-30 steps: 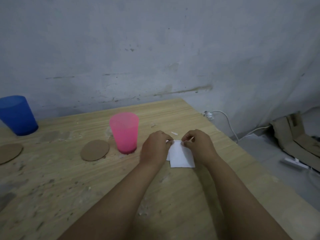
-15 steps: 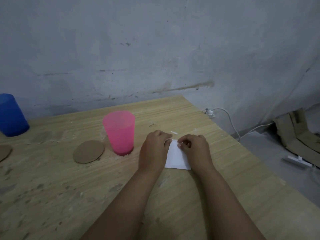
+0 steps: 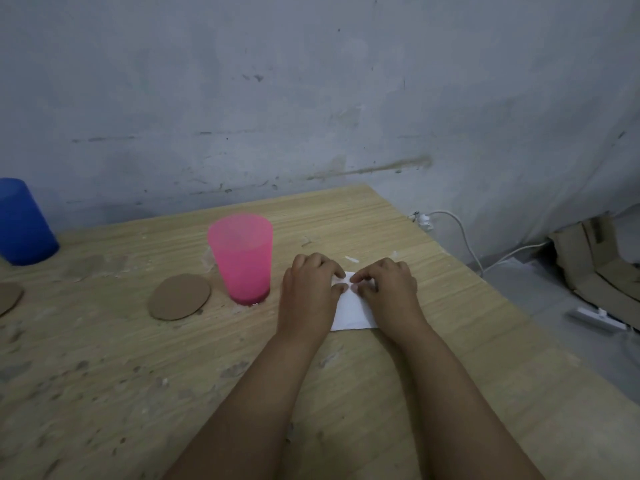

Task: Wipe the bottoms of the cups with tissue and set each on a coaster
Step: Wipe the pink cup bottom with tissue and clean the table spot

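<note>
A white folded tissue [image 3: 350,313] lies flat on the wooden table [image 3: 450,341]. My left hand [image 3: 310,292] and my right hand [image 3: 386,285] press on it from either side, fingertips pinching its far edge together. A pink cup [image 3: 242,263] stands upright on the bare table just left of my left hand. A round brown coaster [image 3: 180,296] lies left of the pink cup. A blue cup [image 3: 22,223] stands at the far left, with a second coaster [image 3: 8,297] cut off by the left edge.
A grey wall [image 3: 311,98] rises behind the table. The table's right edge drops to the floor, where a white cable [image 3: 460,233], cardboard pieces [image 3: 602,268] and a white power strip [image 3: 599,318] lie. The tabletop is stained and speckled.
My hands have closed together over the tissue's far edge, so the sheet looks narrower. The view has shifted slightly right, pushing the blue cup and left coaster toward the frame edge.
</note>
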A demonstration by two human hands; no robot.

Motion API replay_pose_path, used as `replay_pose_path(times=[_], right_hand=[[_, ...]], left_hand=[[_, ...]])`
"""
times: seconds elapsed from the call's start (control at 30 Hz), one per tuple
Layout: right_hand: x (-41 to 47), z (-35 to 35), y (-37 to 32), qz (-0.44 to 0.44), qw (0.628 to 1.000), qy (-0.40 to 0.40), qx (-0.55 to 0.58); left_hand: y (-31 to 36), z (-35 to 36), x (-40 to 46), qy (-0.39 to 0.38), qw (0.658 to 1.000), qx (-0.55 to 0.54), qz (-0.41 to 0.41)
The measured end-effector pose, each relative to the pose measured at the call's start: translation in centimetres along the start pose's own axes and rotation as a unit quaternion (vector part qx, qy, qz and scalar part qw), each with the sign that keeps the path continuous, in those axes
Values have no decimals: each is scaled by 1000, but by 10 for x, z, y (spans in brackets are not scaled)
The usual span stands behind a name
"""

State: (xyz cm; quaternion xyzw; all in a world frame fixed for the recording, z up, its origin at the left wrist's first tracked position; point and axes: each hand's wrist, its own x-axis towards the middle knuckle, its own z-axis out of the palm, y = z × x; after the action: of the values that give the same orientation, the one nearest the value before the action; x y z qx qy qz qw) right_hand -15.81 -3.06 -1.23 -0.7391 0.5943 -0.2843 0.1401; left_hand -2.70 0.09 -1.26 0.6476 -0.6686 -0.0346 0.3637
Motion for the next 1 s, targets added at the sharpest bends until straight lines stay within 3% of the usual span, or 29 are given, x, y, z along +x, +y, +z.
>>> replay_pose_path(times=[0.3,0.63,0.77,1.0], right_hand=[[0,1,-2,-37,999,20,-3],[-3,-11,-6,28,974,33,223],[-7,-16,-10,77,926,48,367],[-5,-20,-10,99,908,112,391]], left_hand=[[0,0,2,14,1000,-8,-19],[0,0,2,59,985,-162,-15],[-4,4,0,-8,967,-246,-73],[-8,1,3,-52,967,-228,-100]])
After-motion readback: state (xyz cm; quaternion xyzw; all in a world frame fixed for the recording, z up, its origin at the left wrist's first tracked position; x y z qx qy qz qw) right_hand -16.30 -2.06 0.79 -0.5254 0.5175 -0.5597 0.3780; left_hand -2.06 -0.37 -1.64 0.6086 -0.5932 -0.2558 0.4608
